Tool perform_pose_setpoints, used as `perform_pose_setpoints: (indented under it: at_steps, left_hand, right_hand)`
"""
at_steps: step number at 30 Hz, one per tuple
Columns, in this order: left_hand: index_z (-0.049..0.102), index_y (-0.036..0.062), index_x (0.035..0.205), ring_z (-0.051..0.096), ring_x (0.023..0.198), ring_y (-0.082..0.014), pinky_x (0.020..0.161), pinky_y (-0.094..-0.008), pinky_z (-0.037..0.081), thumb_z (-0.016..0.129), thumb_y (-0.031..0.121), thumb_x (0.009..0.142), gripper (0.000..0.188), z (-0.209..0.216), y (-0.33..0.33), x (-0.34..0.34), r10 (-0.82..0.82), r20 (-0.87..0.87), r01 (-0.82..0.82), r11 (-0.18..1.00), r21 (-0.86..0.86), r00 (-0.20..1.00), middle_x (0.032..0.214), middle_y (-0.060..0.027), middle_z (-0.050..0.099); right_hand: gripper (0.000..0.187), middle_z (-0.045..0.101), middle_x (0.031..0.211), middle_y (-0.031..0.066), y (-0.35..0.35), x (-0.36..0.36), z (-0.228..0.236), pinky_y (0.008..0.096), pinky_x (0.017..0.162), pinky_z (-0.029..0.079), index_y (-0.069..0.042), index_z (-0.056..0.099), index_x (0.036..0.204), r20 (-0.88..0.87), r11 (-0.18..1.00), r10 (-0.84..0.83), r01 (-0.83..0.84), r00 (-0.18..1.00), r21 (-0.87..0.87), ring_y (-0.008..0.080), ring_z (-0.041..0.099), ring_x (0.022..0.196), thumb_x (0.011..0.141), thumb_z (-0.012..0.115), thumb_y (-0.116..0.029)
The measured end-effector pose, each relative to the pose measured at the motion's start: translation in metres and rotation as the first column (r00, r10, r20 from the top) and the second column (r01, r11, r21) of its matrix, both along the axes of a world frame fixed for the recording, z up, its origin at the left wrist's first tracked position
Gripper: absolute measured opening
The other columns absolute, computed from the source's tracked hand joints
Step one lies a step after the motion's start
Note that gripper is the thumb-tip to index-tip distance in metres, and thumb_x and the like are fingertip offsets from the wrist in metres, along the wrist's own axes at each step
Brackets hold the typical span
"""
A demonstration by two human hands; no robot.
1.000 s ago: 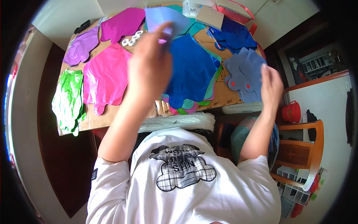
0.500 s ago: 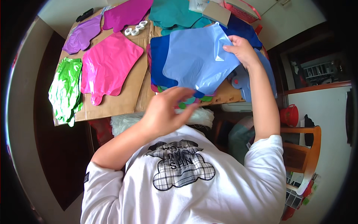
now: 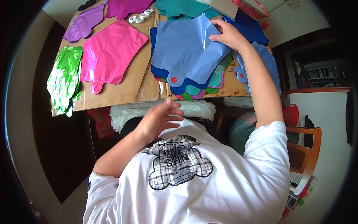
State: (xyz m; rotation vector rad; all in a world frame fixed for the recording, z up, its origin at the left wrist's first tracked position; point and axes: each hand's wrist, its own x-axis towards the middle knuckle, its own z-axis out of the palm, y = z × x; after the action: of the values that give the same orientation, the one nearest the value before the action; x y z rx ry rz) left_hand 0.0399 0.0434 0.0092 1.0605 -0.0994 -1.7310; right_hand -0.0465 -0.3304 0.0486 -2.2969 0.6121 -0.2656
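A light blue flat foil piece [image 3: 186, 48], like an uninflated balloon, lies over a stack of similar dark blue, teal and green pieces. Its rounded tab with a red dot points toward me. At its upper right edge is my right hand [image 3: 233, 35], thumb on the top face and fingers at the rim, closed on the foil. My left hand [image 3: 158, 119] hovers before my chest, just short of the table edge, holding nothing, its fingers apart. More light blue pieces [image 3: 264, 67] lie to the right, beside my right forearm.
On the cardboard-covered table [image 3: 115, 99] lie pink [image 3: 112, 52], shiny green [image 3: 63, 78], purple [image 3: 84, 24] and teal [image 3: 182, 9] foil pieces. Several white rolls [image 3: 140, 18] sit among them. A red basket [image 3: 253, 7] stands far right. A wooden chair [image 3: 315, 149] is at my right.
The light blue foil has moved left and settled over the stack, its red-dotted tab now showing. My left hand has drawn back from its near edge toward my chest.
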Motion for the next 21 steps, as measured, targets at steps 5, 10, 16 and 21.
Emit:
perform_pose_setpoints:
  at_steps: [5,10,16,21]
  left_hand:
    - [0.046,0.0034,0.130,0.058,0.110,-0.0316,0.093,-0.0459,0.048,0.045,0.061,0.092,0.069,-0.003,-0.034,0.000,-0.012,-0.363,0.022,0.999,0.024,0.932,0.123,-0.0186,0.056]
    - [0.042,0.0036,0.134,0.055,0.116,-0.0325,0.095,-0.0444,0.047,0.054,0.056,0.090,0.070,-0.008,-0.041,-0.019,-0.058,-0.418,-0.001,0.990,-0.140,0.906,0.130,-0.0161,0.052]
    - [0.038,0.0040,0.139,0.043,0.129,-0.0352,0.104,-0.0447,0.038,0.067,0.044,0.085,0.073,-0.039,-0.044,-0.046,-0.034,-0.463,-0.090,0.966,-0.242,0.885,0.136,-0.0167,0.048]
    - [0.044,0.0020,0.133,0.048,0.125,-0.0350,0.105,-0.0458,0.040,0.067,0.038,0.086,0.064,-0.029,-0.061,-0.047,-0.126,-0.535,-0.071,0.941,-0.332,0.835,0.132,-0.0183,0.052]
  right_hand:
    - [0.071,0.058,0.124,0.0180,0.023,0.004,-0.003,0.0345,0.098,0.045,-0.004,0.044,0.136,-0.038,0.967,0.034,-0.043,0.999,-0.253,0.0275,0.057,0.114,0.072,0.076,-0.011]
    - [0.074,0.058,0.123,0.0220,0.032,-0.005,-0.010,0.0393,0.096,0.046,-0.012,0.045,0.136,0.010,0.968,0.166,-0.162,0.986,-0.190,0.0347,0.057,0.112,0.069,0.077,-0.014]
    - [0.073,0.058,0.128,0.0116,0.037,-0.008,-0.010,0.0358,0.097,0.045,-0.013,0.046,0.138,0.021,0.903,0.096,-0.078,0.995,-0.422,0.0277,0.054,0.117,0.071,0.076,-0.012]
    - [0.068,0.059,0.123,0.0150,0.038,-0.008,-0.014,0.0380,0.095,0.046,-0.012,0.047,0.136,0.026,0.936,0.165,-0.149,0.986,-0.318,0.0284,0.057,0.111,0.075,0.076,-0.020]
